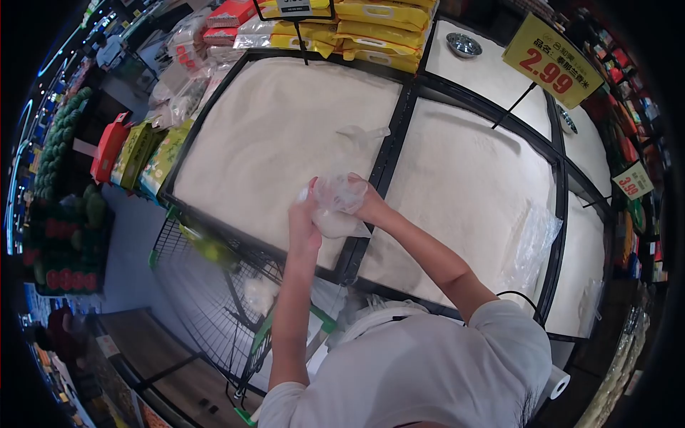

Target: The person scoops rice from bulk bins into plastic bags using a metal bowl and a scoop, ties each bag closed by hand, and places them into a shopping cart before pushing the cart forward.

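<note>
A clear plastic bag (338, 222) with some white grain in its lower part hangs between my two hands, over the near edge of the left grain bin (250, 121). My left hand (305, 217) is closed on the left side of the bag's gathered top. My right hand (368, 202) grips the right side of the same top. Beyond the hands, a translucent scoop (362, 134) lies on the white grain. To the right, past a black divider (389, 160), is another bin of white grain (457, 185).
A wire shopping cart (207, 264) with green parts stands below left, holding a plastic bag (261, 294). Yellow packages (378, 28) are stacked behind the bins. A yellow price sign (553, 60) and a metal bowl (464, 45) are at upper right. Clear plastic (531, 242) lies on the right bin.
</note>
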